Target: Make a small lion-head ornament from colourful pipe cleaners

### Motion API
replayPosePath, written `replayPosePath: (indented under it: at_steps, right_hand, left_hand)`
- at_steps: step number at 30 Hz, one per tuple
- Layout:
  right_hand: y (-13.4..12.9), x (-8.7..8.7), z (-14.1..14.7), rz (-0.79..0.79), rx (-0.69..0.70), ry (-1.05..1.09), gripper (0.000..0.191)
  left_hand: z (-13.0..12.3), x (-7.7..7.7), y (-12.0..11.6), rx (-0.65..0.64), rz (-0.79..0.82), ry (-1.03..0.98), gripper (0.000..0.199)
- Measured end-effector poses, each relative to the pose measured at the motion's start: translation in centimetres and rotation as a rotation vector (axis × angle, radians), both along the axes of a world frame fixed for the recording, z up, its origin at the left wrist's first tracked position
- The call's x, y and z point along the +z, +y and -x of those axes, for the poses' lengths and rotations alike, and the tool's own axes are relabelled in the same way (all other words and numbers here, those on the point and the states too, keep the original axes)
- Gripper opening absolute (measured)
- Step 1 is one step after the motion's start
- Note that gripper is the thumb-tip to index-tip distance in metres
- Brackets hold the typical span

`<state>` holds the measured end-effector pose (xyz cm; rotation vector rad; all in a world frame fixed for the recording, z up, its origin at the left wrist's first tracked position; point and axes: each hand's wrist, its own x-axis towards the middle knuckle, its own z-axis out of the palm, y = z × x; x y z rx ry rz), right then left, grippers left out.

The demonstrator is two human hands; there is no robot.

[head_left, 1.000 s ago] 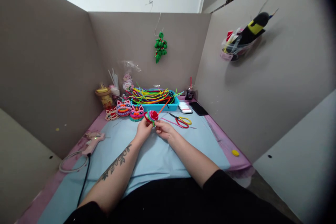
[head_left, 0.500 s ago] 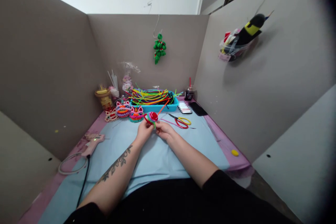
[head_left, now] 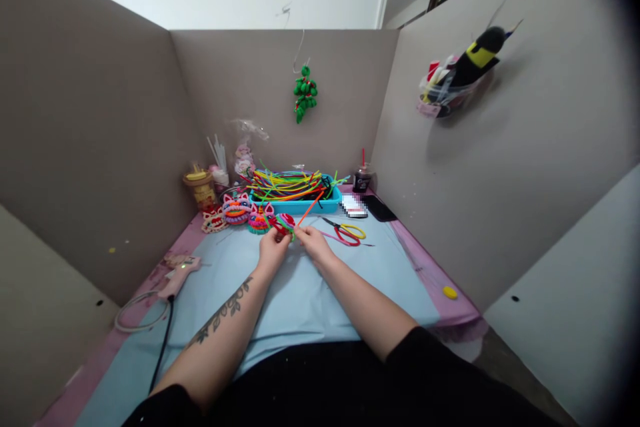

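Note:
Over the blue cloth, my left hand [head_left: 274,247] has its fingers wrapped round a small red, green and purple pipe-cleaner piece [head_left: 285,221]. At the right side of that piece my right hand [head_left: 311,240] is closed, its fingertips pinching the piece's edge. An orange pipe cleaner [head_left: 311,207] slants up and right from near the right fingertips. A pink-purple strand [head_left: 331,236] extends to the right, beside the right hand. The fingers hide the underside of the piece.
A blue tray [head_left: 300,207] of colourful pipe cleaners stands behind my hands. Red-and-yellow scissors [head_left: 350,233] and a black phone [head_left: 379,208] lie right. Finished pipe-cleaner faces [head_left: 237,209] sit left of the tray. A pink glue gun [head_left: 181,275] lies at the left edge.
The piece has turned in my left hand, and its red top now faces differently. My right fingers have shifted up slightly along its right side.

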<state>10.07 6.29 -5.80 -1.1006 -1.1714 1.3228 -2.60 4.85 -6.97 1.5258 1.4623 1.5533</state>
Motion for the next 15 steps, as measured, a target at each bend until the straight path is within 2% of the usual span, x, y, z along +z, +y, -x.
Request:
replayPosePath:
  at_steps: [2,5,15]
  right_hand:
    - [0.1,-0.3,0.0,-0.182,-0.011,-0.146,0.034]
    - [0.6,-0.7,-0.1,-0.281,0.002,-0.223,0.029]
    - [1.5,-0.2,-1.1,-0.238,0.056,-0.030,0.024]
  left_hand:
    - [-0.1,0.1,-0.1,0.004,-0.020,0.050,0.019]
    - [-0.2,0.1,-0.2,-0.013,-0.038,0.093,0.017]
    - [0.1,-0.1,0.4,-0.094,-0.011,0.058,0.018]
